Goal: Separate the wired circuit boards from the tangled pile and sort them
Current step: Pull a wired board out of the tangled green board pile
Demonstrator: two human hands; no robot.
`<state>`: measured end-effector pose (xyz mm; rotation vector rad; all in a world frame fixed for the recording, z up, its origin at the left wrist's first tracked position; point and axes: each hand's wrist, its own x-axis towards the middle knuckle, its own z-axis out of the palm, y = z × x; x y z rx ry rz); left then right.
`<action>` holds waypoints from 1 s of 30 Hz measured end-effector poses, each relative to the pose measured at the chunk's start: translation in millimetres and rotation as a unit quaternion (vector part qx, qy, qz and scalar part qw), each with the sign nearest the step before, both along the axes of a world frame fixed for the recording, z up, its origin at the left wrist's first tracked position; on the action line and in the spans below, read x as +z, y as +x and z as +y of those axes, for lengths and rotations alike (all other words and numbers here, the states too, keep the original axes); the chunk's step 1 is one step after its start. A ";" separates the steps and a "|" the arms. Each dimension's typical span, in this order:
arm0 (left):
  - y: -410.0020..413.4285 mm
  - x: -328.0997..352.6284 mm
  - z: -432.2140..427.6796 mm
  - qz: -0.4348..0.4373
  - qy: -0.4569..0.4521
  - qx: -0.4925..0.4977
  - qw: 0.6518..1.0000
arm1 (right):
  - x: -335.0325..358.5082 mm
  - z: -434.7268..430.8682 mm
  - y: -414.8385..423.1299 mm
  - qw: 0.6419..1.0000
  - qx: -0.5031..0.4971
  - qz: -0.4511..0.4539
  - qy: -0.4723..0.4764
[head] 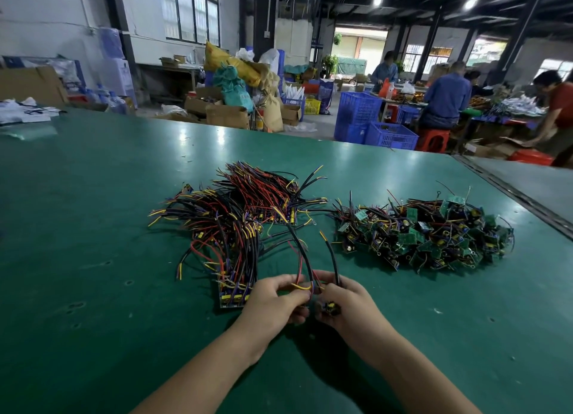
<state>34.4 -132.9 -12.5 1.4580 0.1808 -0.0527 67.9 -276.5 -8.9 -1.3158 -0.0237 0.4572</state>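
A tangled pile of green circuit boards (pixel 434 233) with short wires lies on the right of the green table (pixel 93 227). To its left lie sorted wired boards in rows (pixel 242 215), their red, black and yellow wires fanned out. Near the table's front, both hands meet over one wired circuit board (pixel 329 308). My left hand (pixel 273 302) pinches its wires, and my right hand (pixel 344 305) grips the board itself. Long black, red and yellow wires (pixel 305 258) rise from between my fingers toward the sorted rows.
The table's right edge (pixel 511 193) runs diagonally, with a grey surface beyond. Papers and bags (pixel 24 112) lie at the far left corner. Behind the table stand blue crates (pixel 372 125), cardboard boxes and sacks (pixel 235 97), and several people working at another bench (pixel 449 97).
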 end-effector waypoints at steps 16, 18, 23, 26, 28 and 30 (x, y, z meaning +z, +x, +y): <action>-5.2 4.3 -2.9 -0.115 0.111 -0.033 0.987 | -0.2 6.0 -8.6 0.987 -0.075 -0.142 -0.019; -3.9 5.4 0.0 -0.098 0.095 -0.003 0.991 | 1.1 3.6 -7.6 0.990 -0.075 -0.122 0.018; -0.3 8.2 5.1 -0.064 -0.041 -0.031 0.997 | 6.3 3.4 -9.7 0.989 0.041 -0.020 0.139; -2.7 13.3 7.1 -0.078 -0.168 -0.081 0.979 | 9.4 3.2 -12.4 0.975 0.120 0.054 0.177; -4.3 14.4 9.8 -0.103 -0.177 -0.129 0.970 | 13.3 1.2 -14.1 0.964 0.166 0.085 0.188; -5.7 14.2 11.5 -0.135 -0.159 -0.171 0.963 | 16.5 -1.0 -15.0 0.954 0.210 0.096 0.193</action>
